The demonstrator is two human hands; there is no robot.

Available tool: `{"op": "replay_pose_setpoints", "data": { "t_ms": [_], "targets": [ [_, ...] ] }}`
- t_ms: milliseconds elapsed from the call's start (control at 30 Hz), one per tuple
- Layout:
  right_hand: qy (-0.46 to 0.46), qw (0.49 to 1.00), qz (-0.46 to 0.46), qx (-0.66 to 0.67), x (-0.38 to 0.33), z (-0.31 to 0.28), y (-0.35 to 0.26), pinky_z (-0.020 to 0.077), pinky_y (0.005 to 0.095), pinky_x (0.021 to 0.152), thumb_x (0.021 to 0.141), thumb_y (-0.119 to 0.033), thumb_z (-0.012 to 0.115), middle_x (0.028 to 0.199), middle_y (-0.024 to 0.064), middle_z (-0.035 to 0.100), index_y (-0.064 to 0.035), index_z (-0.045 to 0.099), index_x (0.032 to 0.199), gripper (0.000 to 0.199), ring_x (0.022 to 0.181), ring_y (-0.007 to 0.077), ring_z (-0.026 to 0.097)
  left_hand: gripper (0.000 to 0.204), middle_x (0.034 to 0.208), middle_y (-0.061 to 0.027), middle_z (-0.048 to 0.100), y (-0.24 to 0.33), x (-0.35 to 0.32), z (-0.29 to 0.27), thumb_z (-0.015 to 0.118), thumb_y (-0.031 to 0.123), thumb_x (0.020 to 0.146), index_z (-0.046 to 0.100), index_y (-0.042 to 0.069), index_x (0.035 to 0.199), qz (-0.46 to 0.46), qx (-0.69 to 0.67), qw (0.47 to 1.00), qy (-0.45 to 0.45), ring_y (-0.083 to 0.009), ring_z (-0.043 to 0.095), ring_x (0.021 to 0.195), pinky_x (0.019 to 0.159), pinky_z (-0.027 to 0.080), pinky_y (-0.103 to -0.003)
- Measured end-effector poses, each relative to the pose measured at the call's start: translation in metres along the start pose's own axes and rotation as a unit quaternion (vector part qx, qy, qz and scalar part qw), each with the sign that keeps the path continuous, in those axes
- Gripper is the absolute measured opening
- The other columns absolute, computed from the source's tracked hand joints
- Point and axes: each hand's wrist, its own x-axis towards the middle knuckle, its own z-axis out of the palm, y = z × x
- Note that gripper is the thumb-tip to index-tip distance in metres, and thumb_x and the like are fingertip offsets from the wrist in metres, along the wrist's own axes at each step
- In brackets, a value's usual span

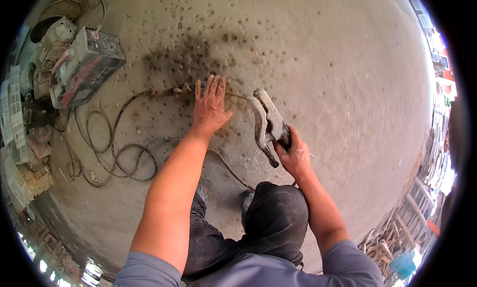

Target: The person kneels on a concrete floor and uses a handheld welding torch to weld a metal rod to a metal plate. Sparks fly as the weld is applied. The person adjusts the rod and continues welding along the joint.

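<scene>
My left hand point(210, 106), fingers stretched out, is palm down over the dirty floor, by a small bluish piece point(203, 85) it partly covers. What lies beneath the palm is hidden. In my right hand point(295, 155) is a worn grey welding electrode holder point(268, 119), gripped by its dark handle end. Its long jaws point away from me, and a short lever sticks out toward my knees. A thin rod point(236, 95) runs from the jaws toward my left hand. Left of that hand lies a rusty, lumpy cable end point(174, 91).
A boxy welding machine point(89, 67) stands at the far left beside a dusty motor-like machine point(59, 34) and plastic crates point(15, 108). Dark cable point(117, 153) lies in loops on the pitted concrete floor point(357, 113). Scrap wood point(392, 242) is piled at the lower right.
</scene>
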Motion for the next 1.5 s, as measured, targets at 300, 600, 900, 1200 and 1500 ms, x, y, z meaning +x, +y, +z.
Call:
{"op": "replay_pose_setpoints", "data": {
  "t_ms": [300, 600, 900, 1200, 1500],
  "targets": [
    [-0.004, 1.000, -0.001, -0.010, 0.001, 0.000, -0.003, 0.0584, 0.0483, 0.079, 0.087, -0.025, 0.076, 0.104, 0.0237, 0.074, -0.0091, 0.057, 0.137, 0.056, 0.094, 0.0433, 0.072, 0.106, 0.158, -0.0156, 0.043, -0.002, -0.001, -0.001, 0.086, 0.046, 0.074, 0.036, 0.002, 0.156, -0.007, -0.013, 1.000, -0.012, -0.0329, 0.035, 0.151, 0.127, 0.020, -0.057],
    [-0.004, 1.000, 0.000, 0.001, 0.001, 0.000, -0.003, 0.0584, 0.0484, 0.079, 0.087, -0.026, 0.076, 0.105, 0.0237, 0.073, -0.0098, 0.057, 0.136, 0.056, 0.093, 0.0437, 0.072, 0.106, 0.159, -0.0155, 0.042, -0.001, -0.003, -0.002, 0.086, 0.046, 0.075, 0.036, 0.002, 0.157, -0.009, -0.005, 0.999, -0.032, -0.0326, 0.034, 0.152, 0.127, 0.021, -0.056],
    [0.016, 1.000, -0.022, 0.009, -0.004, -0.001, 0.005, 0.0594, 0.0454, 0.076, 0.087, -0.022, 0.076, 0.102, 0.0243, 0.073, -0.0059, 0.057, 0.137, 0.056, 0.091, 0.0416, 0.074, 0.086, 0.158, -0.0174, 0.043, 0.006, 0.002, 0.000, 0.077, 0.036, 0.086, 0.039, 0.001, 0.155, -0.004, -0.031, 0.999, -0.013, -0.0293, 0.036, 0.151, 0.128, 0.019, -0.054],
    [0.065, 0.997, 0.012, 0.044, -0.003, -0.001, -0.001, 0.0587, 0.0461, 0.076, 0.087, -0.022, 0.079, 0.100, 0.0218, 0.074, -0.0064, 0.057, 0.136, 0.056, 0.090, 0.0413, 0.073, 0.104, 0.163, -0.0136, 0.038, -0.013, 0.001, -0.001, 0.080, 0.054, 0.080, 0.034, 0.001, 0.157, -0.054, -0.023, 0.996, -0.071, -0.0275, 0.031, 0.154, 0.130, 0.011, -0.057],
    [0.030, 0.999, 0.025, 0.030, -0.006, -0.005, 0.000, 0.0591, 0.0463, 0.078, 0.086, -0.026, 0.078, 0.101, 0.0229, 0.074, -0.0075, 0.058, 0.136, 0.056, 0.093, 0.0419, 0.073, 0.107, 0.165, -0.0124, 0.035, -0.019, 0.001, -0.003, 0.083, 0.050, 0.078, 0.031, 0.002, 0.159, -0.078, 0.012, 0.996, -0.051, -0.0281, 0.026, 0.157, 0.131, 0.010, -0.056]
  ]
}}
